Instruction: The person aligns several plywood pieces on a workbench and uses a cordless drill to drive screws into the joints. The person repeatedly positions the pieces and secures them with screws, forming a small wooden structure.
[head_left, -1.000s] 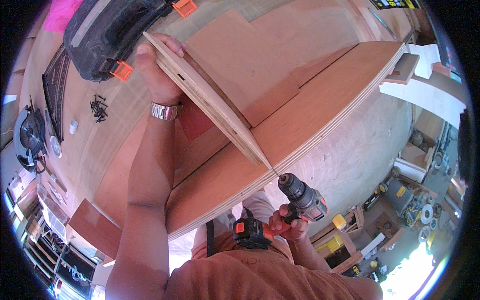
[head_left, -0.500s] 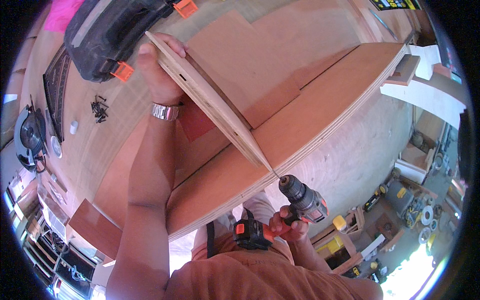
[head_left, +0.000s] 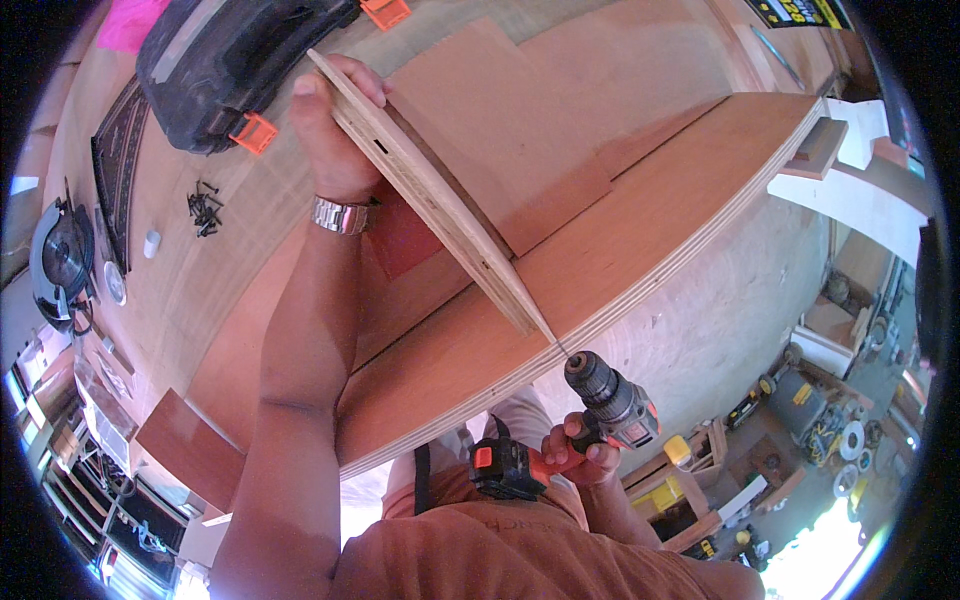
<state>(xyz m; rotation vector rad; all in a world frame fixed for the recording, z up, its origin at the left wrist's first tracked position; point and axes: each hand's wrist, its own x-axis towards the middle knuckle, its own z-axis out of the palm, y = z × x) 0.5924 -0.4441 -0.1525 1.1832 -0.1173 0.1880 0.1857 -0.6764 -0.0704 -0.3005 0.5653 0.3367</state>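
With my left hand (head_left: pixel 340 130) I grip the far end of a narrow plywood panel (head_left: pixel 430 195) that stands on edge across a reddish-brown board (head_left: pixel 660 215). My fingers wrap over its top edge, thumb on the left side. My right hand (head_left: pixel 580 450) is closed round the handle of a black and red cordless drill (head_left: pixel 612 400). The drill's thin bit points up and away, its tip at the panel's near end by the board's front edge. Whether the bit has entered the wood, I cannot tell.
A black tool case (head_left: pixel 230 75) with orange latches lies at the far left. Several dark screws (head_left: pixel 205 208) are heaped on the worktable, near a black square (head_left: pixel 118 170) and a circular saw (head_left: pixel 62 260). Lower right, shelves and crates hold tools and tape rolls (head_left: pixel 853 435).
The whole view has shifted slightly. My left hand still grips the panel, and the drill keeps about the same place at the panel's near end.
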